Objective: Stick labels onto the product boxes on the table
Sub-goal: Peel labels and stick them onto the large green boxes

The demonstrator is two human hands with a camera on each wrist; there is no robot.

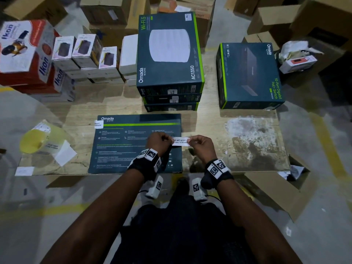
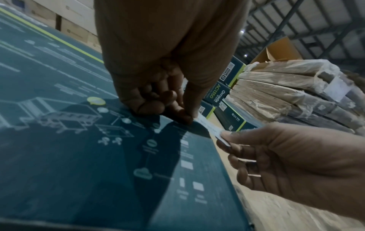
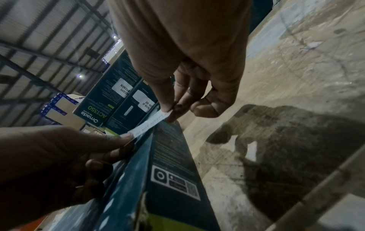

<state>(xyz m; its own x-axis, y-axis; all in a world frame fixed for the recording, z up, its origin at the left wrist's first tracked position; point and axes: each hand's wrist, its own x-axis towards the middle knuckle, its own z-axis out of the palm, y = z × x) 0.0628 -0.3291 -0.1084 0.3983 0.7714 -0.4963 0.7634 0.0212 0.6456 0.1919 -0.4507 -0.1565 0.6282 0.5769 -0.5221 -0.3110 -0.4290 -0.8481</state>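
Two hands stretch a white label between them above the right edge of a flat dark box on the wooden table. Left hand pinches one end, right hand the other. Three stacked boxes, already labelled, stand just behind.

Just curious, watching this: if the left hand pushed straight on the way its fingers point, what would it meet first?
Probably the right hand: the left hand points across the label stretched between them; depth is unclear.
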